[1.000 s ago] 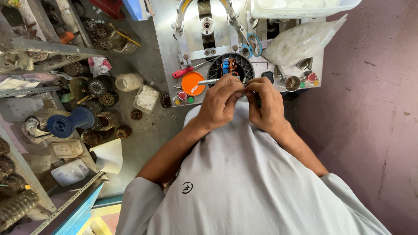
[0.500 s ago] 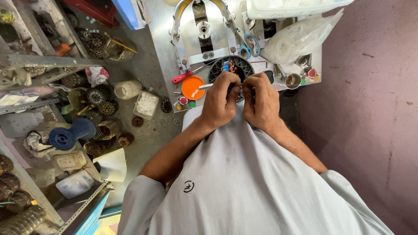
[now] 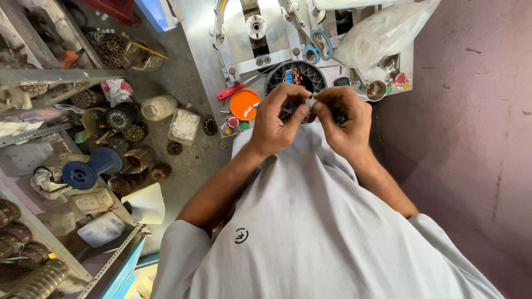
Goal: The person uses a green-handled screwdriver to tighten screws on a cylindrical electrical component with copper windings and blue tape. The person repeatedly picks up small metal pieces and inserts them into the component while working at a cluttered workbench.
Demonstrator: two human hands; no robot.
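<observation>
Left hand (image 3: pixel 279 117) and right hand (image 3: pixel 344 119) meet fingertip to fingertip above the near edge of the grey worktop (image 3: pixel 205 33), both pinched narrow on a small white piece (image 3: pixel 311 102) held between them. The piece is largely hidden by the fingers; its long axis cannot be told for certain, though the visible end points toward the far side. It shows as a pale, short stub, and a dark green bit shows under the right fingers. Just beyond the hands lies a black round ribbed part (image 3: pixel 296 77) with coloured wires at its centre. Against the frame half a second back, the hands sit slightly nearer and lower, uncovering more of the black part; the grip is unchanged. An orange lid (image 3: pixel 244 103) lies left of the left hand, a red-handled tool (image 3: pixel 230 91) beside it, blue-handled scissors (image 3: pixel 320 45) farther off, and a clear bag (image 3: pixel 382 30) at far right.
</observation>
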